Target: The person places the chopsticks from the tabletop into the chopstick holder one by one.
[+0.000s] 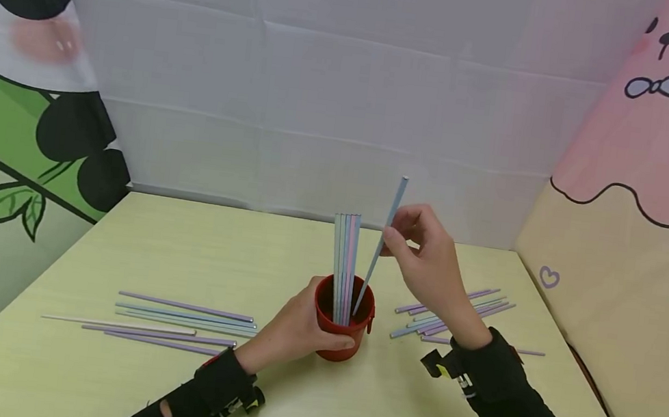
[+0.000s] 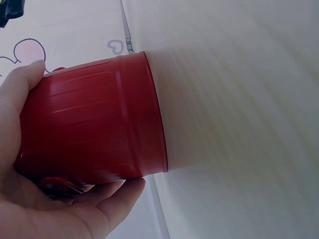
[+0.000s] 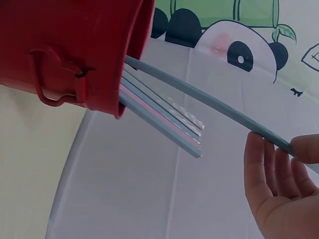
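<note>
A small red metal bucket [image 1: 338, 355] with side handles stands upright on the table. My left hand [image 1: 300, 321] grips it round its side, thumb across the front; the left wrist view shows the fingers curled about the red wall. Several pastel straws [image 1: 343, 264] in blue, green and pink lean together inside the bucket. My right hand [image 1: 427, 264] pinches a blue straw [image 1: 395, 205] between thumb and fingers. That straw's lower end is inside the bucket's mouth, apart from the bunch, and its upper end tilts right. In the right wrist view the pinched straw [image 3: 209, 99] runs into the bucket.
Several purple, blue and white straws [image 1: 186, 317] lie in a loose group on the table at left. Another crossed pile of straws [image 1: 452, 316] lies at right, below my right forearm. A pale cloth wall [image 1: 334, 98] stands behind the table [image 1: 213, 243].
</note>
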The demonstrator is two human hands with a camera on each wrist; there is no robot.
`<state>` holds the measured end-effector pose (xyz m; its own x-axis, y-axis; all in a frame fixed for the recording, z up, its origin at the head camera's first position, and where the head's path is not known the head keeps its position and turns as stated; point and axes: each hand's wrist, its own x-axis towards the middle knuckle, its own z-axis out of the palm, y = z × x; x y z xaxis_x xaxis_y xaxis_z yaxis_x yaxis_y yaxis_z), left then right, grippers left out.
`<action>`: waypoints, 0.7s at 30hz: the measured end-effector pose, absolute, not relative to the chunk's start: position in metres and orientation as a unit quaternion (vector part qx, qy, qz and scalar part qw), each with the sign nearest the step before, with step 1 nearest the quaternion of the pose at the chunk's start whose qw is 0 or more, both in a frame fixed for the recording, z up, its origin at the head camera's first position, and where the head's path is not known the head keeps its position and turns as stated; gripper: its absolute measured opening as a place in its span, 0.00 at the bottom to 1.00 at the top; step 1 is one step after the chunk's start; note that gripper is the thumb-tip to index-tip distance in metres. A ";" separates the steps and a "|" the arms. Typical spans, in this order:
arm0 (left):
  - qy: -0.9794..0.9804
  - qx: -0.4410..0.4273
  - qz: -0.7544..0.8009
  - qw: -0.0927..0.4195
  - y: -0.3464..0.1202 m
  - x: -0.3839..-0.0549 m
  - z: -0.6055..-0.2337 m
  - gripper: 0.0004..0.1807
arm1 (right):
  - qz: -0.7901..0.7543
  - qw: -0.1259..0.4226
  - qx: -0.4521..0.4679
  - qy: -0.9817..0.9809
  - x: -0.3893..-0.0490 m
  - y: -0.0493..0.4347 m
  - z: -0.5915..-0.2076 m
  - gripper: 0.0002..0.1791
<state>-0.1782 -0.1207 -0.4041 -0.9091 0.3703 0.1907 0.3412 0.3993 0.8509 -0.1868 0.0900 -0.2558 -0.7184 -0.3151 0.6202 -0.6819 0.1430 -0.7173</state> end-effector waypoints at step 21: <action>0.832 0.213 0.512 0.009 -0.117 -0.169 -0.389 0.49 | 0.532 0.093 0.250 -0.804 -0.198 0.076 -0.302 0.11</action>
<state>-0.1694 -0.1169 -0.3886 -0.9090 0.3638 0.2036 0.3458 0.3852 0.8556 -0.1981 0.0759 -0.3015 -0.8581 -0.3024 0.4149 -0.5001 0.3098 -0.8086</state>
